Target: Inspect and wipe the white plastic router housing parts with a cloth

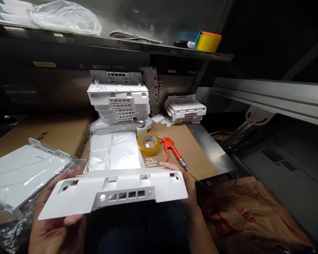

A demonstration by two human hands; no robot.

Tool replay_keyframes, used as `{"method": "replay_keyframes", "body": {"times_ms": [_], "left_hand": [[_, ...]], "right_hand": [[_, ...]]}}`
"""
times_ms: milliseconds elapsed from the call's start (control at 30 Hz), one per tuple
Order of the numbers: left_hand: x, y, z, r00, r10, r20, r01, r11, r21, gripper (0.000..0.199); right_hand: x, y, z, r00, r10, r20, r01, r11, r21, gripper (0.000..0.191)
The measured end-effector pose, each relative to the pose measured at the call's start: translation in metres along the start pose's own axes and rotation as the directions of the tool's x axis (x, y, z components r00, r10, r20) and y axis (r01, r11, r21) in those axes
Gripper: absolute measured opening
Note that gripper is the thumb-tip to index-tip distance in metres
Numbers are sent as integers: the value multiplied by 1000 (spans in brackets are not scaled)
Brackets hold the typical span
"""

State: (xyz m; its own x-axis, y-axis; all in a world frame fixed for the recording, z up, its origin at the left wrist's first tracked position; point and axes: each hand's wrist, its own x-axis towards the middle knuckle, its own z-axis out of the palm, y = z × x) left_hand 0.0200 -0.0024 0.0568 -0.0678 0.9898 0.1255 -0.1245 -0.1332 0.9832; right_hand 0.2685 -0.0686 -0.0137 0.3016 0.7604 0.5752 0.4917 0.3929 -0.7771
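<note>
A white plastic housing with a row of square port cutouts is held up close in front of me. My left hand grips its left end, thumb below and fingers behind. At the right end my right hand holds it from behind, its fingers partly hidden by the part. Just beyond lie a stack of clear plastic bags, a roll of yellow tape and an orange air blow gun. A small pump bottle stands behind the tape.
Similar white housings are stacked at the back and back right. A bagged white panel lies at left on cardboard. A metal shelf spans above; an aluminium rail and brown paper bag are at right.
</note>
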Motion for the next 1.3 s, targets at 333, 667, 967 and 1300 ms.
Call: {"method": "replay_keyframes", "body": {"times_ms": [333,667,967,1300], "left_hand": [[-11,-20,7,986,166,-26,-155,957,247,69],[-11,-22,1,994,105,-8,-96,935,342,66],[-12,-30,3,995,100,17,-100,993,66,74],[-3,-50,-18,841,-521,147,523,712,-468,51]], "right_hand": [[-13,14,-6,985,147,-85,-139,986,90,35],[-16,17,-7,975,220,-34,-218,974,55,38],[-20,32,-16,997,76,-21,-76,997,-19,33],[-21,46,-18,945,-310,-100,304,950,-76,31]]}}
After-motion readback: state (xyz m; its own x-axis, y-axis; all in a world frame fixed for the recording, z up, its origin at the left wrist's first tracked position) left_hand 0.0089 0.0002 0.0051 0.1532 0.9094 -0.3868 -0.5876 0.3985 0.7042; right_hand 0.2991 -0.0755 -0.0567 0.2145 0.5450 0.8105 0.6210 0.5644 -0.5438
